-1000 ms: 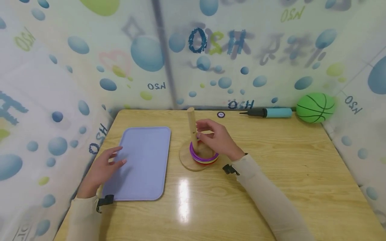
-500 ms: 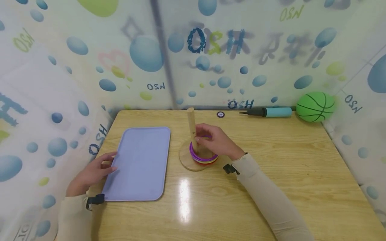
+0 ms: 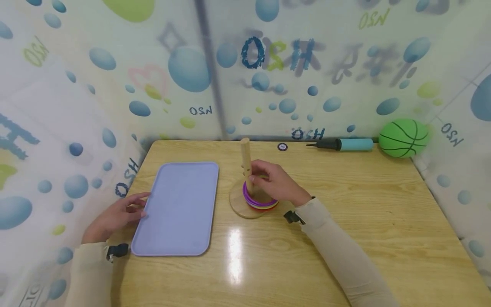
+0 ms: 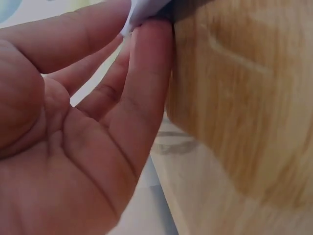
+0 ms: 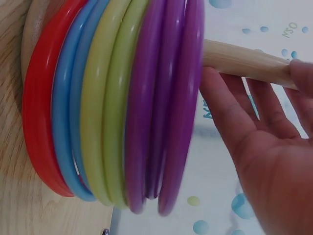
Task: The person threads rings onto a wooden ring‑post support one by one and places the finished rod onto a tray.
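In the head view, a wooden peg stand (image 3: pixel 246 160) rises from a round base (image 3: pixel 237 201) at the table's middle. My right hand (image 3: pixel 278 184) grips its upright post between thumb and fingers. Stacked rings (image 5: pixel 139 112) in red, blue, yellow-green and purple encircle the post at its foot, with purple uppermost. To the left, a light purple rectangular tray (image 3: pixel 180 209) lies flat. My left hand (image 3: pixel 116 215) holds its left rim. In the left wrist view, a fingertip (image 4: pixel 152 39) goes under the tray's edge (image 4: pixel 144 10) while the thumb lies against it.
A small dark disc (image 3: pixel 282 147) lies near the table's back edge. Right of it are a black and turquoise hand pump (image 3: pixel 354 144) and a green ball (image 3: pixel 403 137) in the back corner. Patterned curtains (image 3: pixel 184 115) enclose the wooden table (image 3: pixel 364 213) at the back and sides.
My left hand has moved left from over the tray down to its left rim. My right hand's fingers have closed round the wooden post and sit slightly lower.
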Demonstrator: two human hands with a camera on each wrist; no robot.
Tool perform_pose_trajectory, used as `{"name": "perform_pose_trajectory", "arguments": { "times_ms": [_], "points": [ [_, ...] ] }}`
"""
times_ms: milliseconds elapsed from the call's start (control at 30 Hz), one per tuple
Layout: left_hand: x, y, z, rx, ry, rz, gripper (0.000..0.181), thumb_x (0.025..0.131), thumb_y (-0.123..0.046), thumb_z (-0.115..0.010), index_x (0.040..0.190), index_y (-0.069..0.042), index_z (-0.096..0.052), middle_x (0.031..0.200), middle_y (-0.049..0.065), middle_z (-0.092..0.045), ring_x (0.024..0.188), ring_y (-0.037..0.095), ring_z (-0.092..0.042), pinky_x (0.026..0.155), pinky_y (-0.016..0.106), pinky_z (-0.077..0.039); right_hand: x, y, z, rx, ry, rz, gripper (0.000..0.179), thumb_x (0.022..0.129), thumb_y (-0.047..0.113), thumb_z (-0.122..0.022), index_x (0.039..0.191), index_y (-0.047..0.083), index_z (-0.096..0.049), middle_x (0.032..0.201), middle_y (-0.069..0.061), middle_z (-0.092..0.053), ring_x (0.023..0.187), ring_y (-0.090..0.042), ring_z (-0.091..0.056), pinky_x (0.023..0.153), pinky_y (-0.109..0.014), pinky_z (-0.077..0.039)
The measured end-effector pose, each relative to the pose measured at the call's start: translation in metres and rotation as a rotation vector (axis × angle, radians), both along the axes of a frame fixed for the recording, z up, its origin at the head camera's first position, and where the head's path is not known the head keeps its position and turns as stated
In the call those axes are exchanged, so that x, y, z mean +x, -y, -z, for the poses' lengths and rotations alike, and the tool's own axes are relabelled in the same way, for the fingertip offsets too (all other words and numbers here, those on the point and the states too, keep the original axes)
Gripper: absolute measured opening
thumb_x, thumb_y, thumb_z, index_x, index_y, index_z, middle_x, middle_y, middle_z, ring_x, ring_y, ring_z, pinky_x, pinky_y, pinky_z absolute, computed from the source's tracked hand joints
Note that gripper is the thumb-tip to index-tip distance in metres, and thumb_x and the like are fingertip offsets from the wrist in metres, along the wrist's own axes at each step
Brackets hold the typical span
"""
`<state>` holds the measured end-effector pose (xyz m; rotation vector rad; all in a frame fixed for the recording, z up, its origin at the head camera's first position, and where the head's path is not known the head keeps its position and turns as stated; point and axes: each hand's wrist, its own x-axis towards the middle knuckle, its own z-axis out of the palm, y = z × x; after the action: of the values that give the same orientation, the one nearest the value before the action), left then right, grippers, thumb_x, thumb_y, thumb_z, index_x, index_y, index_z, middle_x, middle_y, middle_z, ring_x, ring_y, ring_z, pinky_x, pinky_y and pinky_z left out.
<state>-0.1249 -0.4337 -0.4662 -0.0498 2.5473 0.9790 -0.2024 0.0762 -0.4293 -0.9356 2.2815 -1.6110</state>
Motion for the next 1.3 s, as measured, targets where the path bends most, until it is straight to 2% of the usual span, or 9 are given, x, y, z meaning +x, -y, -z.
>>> {"name": "perform_pose_trajectory", "arguments": {
  "times_ms": [233, 400, 533, 800, 1033, 1300],
  "points": [
    [0.003, -0.001, 0.001, 0.005, -0.045, -0.005, 0.071, 0.102, -0.025, -0.072, 0.163, -0.010, -0.040, 0.141, 0.023, -0.055, 0.121, 0.036, -0.059, 0.088, 0.029, -0.055, 0.000, 0.004, 0.003, 0.007, -0.075, -0.010, 0.028, 0.108, 0.007, -0.057, 0.136, 0.009, -0.063, 0.124, -0.013, -0.073, 0.114, -0.023, -0.072, 0.096, -0.040, -0.061],
    [0.003, -0.004, 0.003, 0.006, -0.065, -0.007, 0.067, 0.102, -0.019, -0.070, 0.162, -0.007, -0.042, 0.137, 0.025, -0.057, 0.117, 0.035, -0.062, 0.085, 0.027, -0.057, 0.001, 0.004, 0.003, -0.001, -0.037, 0.002, 0.027, 0.109, 0.007, -0.056, 0.135, 0.010, -0.063, 0.123, -0.016, -0.073, 0.112, -0.026, -0.072, 0.092, -0.042, -0.063],
    [0.002, -0.004, 0.004, -0.006, -0.068, -0.008, 0.065, 0.103, -0.017, -0.070, 0.161, -0.007, -0.043, 0.135, 0.025, -0.058, 0.115, 0.034, -0.063, 0.085, 0.027, -0.058, 0.001, 0.005, 0.002, -0.012, -0.023, 0.006, 0.026, 0.108, 0.007, -0.057, 0.133, 0.010, -0.063, 0.123, -0.017, -0.072, 0.112, -0.027, -0.072, 0.091, -0.044, -0.064],
    [0.003, -0.004, 0.003, 0.016, -0.066, -0.004, 0.065, 0.103, -0.013, -0.069, 0.161, -0.004, -0.042, 0.135, 0.027, -0.057, 0.115, 0.034, -0.063, 0.084, 0.028, -0.059, -0.002, 0.012, -0.001, -0.017, -0.109, -0.004, 0.025, 0.107, 0.004, -0.058, 0.131, 0.008, -0.065, 0.123, -0.015, -0.074, 0.114, -0.025, -0.072, 0.096, -0.039, -0.061],
    [0.003, -0.007, 0.001, 0.010, -0.051, -0.026, 0.064, 0.102, -0.012, -0.068, 0.161, -0.006, -0.043, 0.135, 0.026, -0.056, 0.112, 0.034, -0.062, 0.084, 0.028, -0.059, -0.003, 0.020, -0.010, -0.014, -0.103, -0.013, 0.029, 0.107, 0.004, -0.059, 0.134, 0.010, -0.065, 0.119, -0.008, -0.075, 0.110, -0.022, -0.073, 0.087, -0.034, -0.063],
    [0.003, -0.006, 0.003, 0.017, -0.056, -0.021, 0.065, 0.102, -0.012, -0.069, 0.161, -0.007, -0.043, 0.135, 0.026, -0.055, 0.112, 0.032, -0.063, 0.084, 0.029, -0.060, -0.007, 0.032, -0.023, -0.036, -0.152, -0.036, 0.032, 0.107, 0.004, -0.058, 0.138, 0.008, -0.063, 0.119, -0.010, -0.075, 0.111, -0.021, -0.072, 0.099, -0.036, -0.059]
  ]
}}
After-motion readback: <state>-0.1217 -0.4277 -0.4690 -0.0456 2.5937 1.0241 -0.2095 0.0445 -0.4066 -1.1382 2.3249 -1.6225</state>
